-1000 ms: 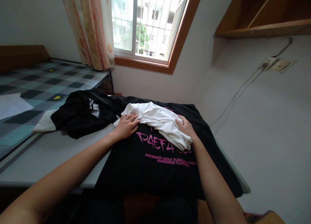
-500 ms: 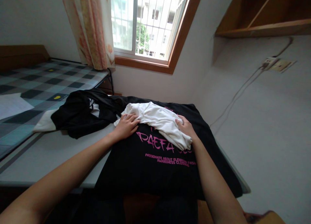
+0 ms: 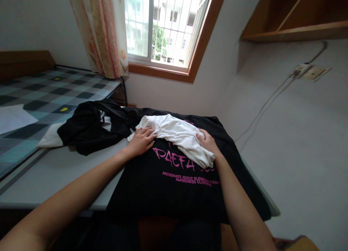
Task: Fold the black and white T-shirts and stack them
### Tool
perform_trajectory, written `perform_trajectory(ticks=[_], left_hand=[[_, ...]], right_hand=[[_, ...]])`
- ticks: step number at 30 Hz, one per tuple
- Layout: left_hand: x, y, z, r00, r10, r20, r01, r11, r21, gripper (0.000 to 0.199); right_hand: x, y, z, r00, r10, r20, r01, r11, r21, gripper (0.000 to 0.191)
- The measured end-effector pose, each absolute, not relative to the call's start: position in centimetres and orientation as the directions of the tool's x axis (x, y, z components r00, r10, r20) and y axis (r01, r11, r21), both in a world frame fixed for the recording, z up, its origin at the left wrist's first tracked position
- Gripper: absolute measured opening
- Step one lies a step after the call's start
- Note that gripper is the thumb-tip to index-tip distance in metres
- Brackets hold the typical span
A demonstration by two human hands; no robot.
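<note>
A bunched white garment [image 3: 174, 129] lies across a black garment [image 3: 163, 193] with pink lettering, spread over the table and hanging over its front edge. On the white garment's left end rests my left hand [image 3: 141, 138], palm down, its fingers stretched over the fabric. My right hand [image 3: 208, 141] grips the opposite end at its right edge, thumb and fingers on the cloth. Folds hide what kind of garment the white one is. Left of my left hand sits a heaped black-and-white garment [image 3: 92, 129].
The white table [image 3: 54, 182] meets a bed with a checked mattress [image 3: 78, 86] on the left, where a white sheet of paper [image 3: 15, 118] lies. A wall socket with cables [image 3: 301, 71] and a wooden shelf [image 3: 293, 33] are on the right. A curtain [image 3: 104, 37] hangs beside the barred window.
</note>
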State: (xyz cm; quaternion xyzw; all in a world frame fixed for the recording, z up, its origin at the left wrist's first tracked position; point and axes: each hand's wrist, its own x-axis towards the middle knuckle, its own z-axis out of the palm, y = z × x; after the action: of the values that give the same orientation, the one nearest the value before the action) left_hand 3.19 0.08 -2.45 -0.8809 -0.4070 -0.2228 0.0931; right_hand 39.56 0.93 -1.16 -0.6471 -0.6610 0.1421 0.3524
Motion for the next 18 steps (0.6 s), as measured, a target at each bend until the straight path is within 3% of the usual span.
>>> perform_trajectory(ticks=[18], left_hand=[[3.2, 0.03, -2.34, 0.579, 0.665, 0.472, 0.76, -0.65, -0.017, 0.027]], right_hand=[[39.35, 0.74, -0.92, 0.079, 0.954, 0.288, 0.763, 0.128, -0.633, 0.048]])
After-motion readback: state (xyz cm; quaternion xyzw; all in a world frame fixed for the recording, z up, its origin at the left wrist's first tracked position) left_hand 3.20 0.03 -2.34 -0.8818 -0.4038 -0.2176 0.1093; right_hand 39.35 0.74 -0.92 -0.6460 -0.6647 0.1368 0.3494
